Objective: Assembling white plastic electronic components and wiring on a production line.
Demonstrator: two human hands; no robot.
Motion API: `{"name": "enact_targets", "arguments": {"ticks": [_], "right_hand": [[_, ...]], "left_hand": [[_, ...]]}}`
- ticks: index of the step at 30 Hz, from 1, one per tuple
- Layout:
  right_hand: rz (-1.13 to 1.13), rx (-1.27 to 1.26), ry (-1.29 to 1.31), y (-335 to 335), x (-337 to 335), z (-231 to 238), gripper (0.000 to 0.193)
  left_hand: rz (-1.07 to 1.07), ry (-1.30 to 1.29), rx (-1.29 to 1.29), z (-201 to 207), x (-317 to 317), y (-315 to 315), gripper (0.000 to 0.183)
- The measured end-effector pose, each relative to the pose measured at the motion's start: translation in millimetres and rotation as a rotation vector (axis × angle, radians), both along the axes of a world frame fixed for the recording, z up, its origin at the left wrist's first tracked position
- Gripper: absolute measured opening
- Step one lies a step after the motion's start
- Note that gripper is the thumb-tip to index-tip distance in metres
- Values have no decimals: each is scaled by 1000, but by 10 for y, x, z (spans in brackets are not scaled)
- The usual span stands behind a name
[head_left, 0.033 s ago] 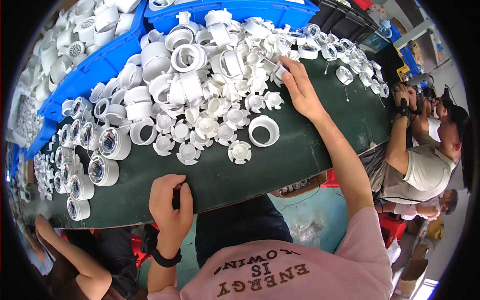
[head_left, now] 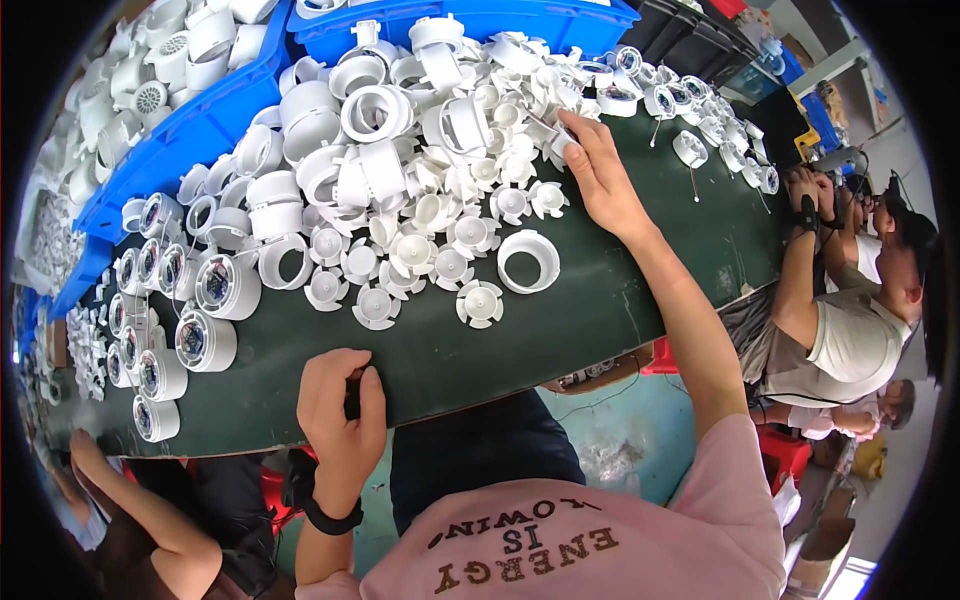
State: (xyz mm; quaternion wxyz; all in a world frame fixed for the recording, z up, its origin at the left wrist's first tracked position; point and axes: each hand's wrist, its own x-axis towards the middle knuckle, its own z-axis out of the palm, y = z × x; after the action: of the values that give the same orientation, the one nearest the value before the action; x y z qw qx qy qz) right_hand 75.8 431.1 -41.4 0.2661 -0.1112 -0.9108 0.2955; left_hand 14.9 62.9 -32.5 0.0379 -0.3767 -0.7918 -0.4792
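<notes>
The right hand (head_left: 605, 185) reaches to the right edge of a heap of white bladed parts (head_left: 480, 303), with its fingers extended and lying close together and its thumb apart from them, pointing toward the heap. Its fingertips meet the white parts there, but whether finger and thumb pinch one cannot be told, since the pieces crowd around the tips. The right forearm runs up and leftward from the person's right side, the arm well stretched over the green tabletop (head_left: 440, 360). Below and to the left of this hand a white ring (head_left: 545, 250) lies on the table; to its right is a round white unit (head_left: 690, 150) trailing a wire. The left hand (head_left: 340, 410) is at the table's near edge, loosely curled, fingers bent and thumb close beside them; a dark patch shows between, and it cannot be told whether that is a held thing or shadow. Its forearm rises nearly upright from below, a black band (head_left: 333, 520) around the wrist. Left of that hand stand round white units with dark centres (head_left: 240, 298).
</notes>
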Motion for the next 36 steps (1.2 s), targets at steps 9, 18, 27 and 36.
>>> {"name": "enact_targets", "arguments": {"ticks": [9, 18, 27, 36], "right_hand": [[-41, 132, -166, -60, 97, 71, 43], [9, -44, -47, 6, 179, 8, 46], [19, 11, -73, 14, 164, 11, 45], [0, 216, -164, -211, 117, 132, 41]], "left_hand": [[-34, 42, -51, 31, -15, -15, 14], [-43, 40, -44, 19, -32, -35, 13], [-45, -38, -101, 59, -38, -14, 17], [-27, -81, -152, 147, -36, 20, 18]]}}
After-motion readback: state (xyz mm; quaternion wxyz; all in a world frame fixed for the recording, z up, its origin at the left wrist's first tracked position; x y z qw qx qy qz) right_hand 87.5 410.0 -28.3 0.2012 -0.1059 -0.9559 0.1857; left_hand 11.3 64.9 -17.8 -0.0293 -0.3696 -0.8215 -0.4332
